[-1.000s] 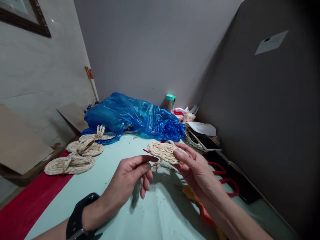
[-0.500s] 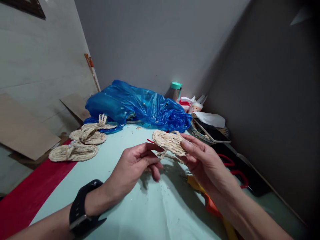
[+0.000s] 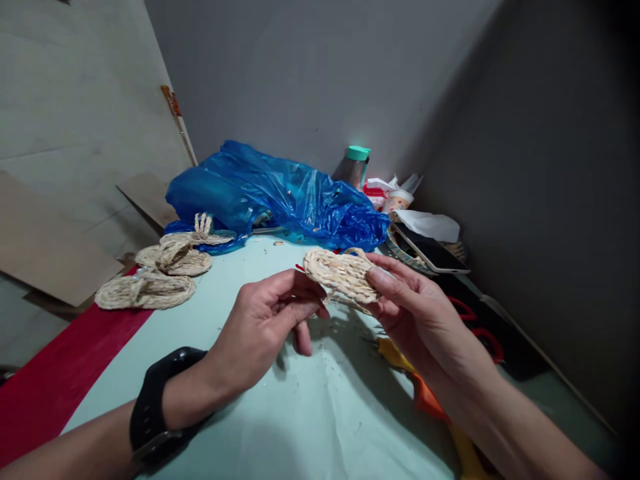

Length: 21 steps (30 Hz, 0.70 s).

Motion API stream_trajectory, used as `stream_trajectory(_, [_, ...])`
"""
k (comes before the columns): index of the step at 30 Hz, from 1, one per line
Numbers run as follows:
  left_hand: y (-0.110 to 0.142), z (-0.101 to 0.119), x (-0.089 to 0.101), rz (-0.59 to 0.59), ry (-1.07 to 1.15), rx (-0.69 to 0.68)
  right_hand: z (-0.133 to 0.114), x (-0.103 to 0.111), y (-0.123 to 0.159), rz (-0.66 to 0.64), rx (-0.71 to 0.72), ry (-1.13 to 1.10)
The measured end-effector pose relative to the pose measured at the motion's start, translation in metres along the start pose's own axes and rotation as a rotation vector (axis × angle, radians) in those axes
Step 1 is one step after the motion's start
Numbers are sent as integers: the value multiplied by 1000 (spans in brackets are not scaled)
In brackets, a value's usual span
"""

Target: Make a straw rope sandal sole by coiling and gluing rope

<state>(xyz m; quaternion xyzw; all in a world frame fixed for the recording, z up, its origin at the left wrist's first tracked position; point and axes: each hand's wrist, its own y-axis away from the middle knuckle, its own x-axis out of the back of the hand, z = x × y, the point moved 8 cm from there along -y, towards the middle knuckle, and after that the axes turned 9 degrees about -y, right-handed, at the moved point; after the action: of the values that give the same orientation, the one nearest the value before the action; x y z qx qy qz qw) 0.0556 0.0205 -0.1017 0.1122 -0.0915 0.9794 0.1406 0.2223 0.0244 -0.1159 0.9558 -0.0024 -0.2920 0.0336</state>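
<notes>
Two hands: left hand (image 3: 273, 320) has thumb and fingertips drawn narrow, whether holding anything I cannot tell; right hand (image 3: 417, 293) pinches the straw sole (image 3: 340, 275).
Straw sole: raised over the worktop's (image 3: 330, 407) middle, beside the left fingertips.
Left edge: three straw slippers (image 3: 143, 293), by the red strip (image 3: 95, 360).
Far edge: blue bag (image 3: 270, 187).
Far right corner: phone (image 3: 434, 249).
Between forearms: worktop, running toward the near edge.

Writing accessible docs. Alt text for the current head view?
A person's right hand holds a woven straw-coloured sole above a pale green tabletop, the left hand close by its left end. Three woven sandals lie off to the left, and a crumpled blue plastic bag lies behind.
</notes>
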Motion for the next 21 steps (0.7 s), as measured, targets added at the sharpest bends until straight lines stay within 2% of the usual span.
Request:
stream_trajectory(3, [5, -2, -2, -8, -48, -38, 0, -1, 0, -7, -1, -6])
stream_trajectory(11, [1, -7, 4, 67, 41, 13, 0, 1, 1, 4, 9, 1])
stream_trajectory(17, [-5, -6, -1, 5, 187, 14, 2, -3, 4, -17, 18, 65])
stream_trajectory(21, [-3, -12, 2, 69, 138, 60, 4, -6, 5, -52, 26, 105])
